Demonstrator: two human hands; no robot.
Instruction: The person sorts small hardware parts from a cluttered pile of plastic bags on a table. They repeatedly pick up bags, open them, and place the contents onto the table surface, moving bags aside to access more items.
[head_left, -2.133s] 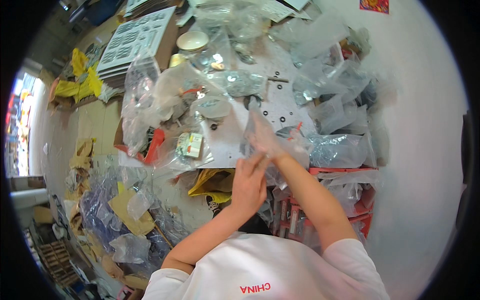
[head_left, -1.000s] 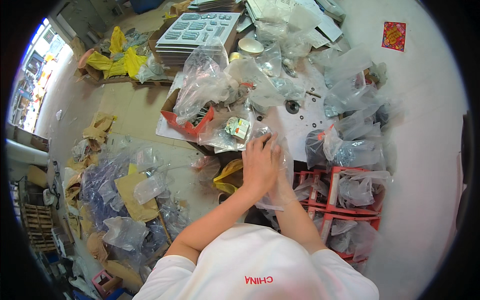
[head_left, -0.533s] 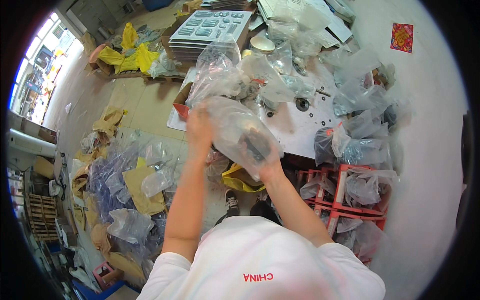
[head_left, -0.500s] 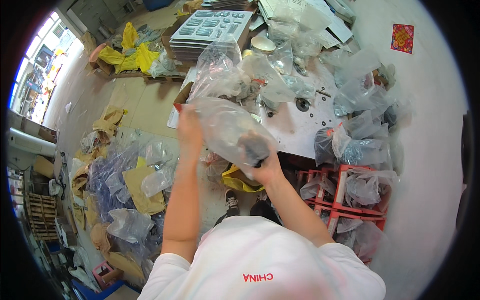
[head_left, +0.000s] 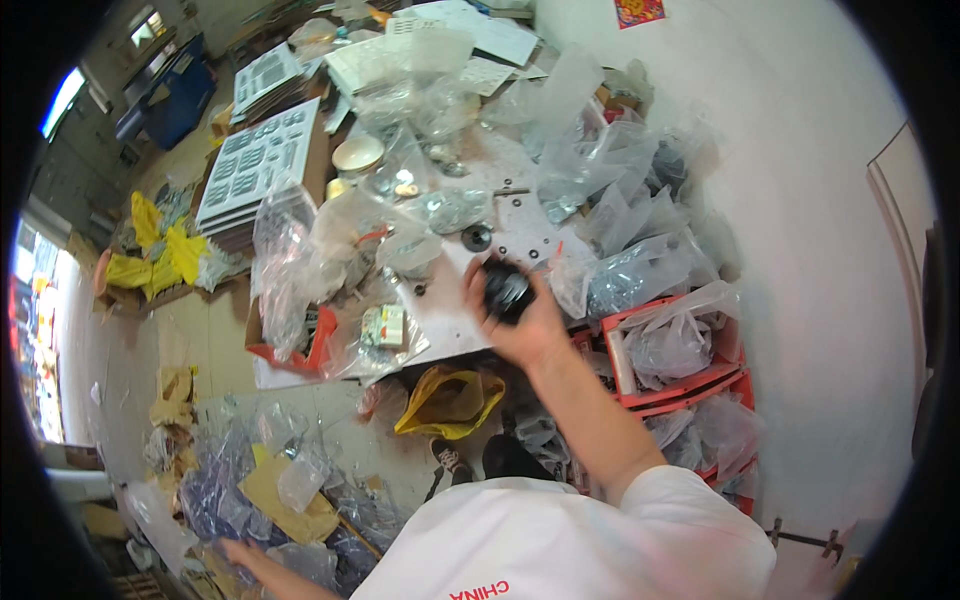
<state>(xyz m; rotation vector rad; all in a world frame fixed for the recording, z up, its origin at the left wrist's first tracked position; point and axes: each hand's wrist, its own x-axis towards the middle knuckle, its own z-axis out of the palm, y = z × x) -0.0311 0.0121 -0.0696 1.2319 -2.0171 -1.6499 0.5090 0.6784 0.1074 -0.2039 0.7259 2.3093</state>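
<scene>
My right hand (head_left: 533, 332) is closed around a black, glossy, rounded part (head_left: 508, 292) above the white worktop (head_left: 455, 318); its exact kind does not show. Beyond it on the worktop lie a dark disc (head_left: 477, 237) with a centre hole and several small black rings. Low at the left, my left hand (head_left: 240, 553) reaches out over a heap of plastic and brown paper (head_left: 290, 510). Its fingers are small and blurred. Just past them is a pale clear plastic bag (head_left: 158, 525), and whether the hand touches it I cannot tell.
Clear bags of parts (head_left: 640, 275) line the worktop's right side by the wall. Red bins (head_left: 675, 385) with bags stand below. A yellow bag (head_left: 450, 402) gapes under the front edge. Stacked printed sheets (head_left: 262, 160), a bowl (head_left: 357, 153) and a small box (head_left: 384, 326) are farther left.
The black part was inside a clear bag between both hands; it is now bare in my right hand. My left hand has swung down to the left. The view has shifted.
</scene>
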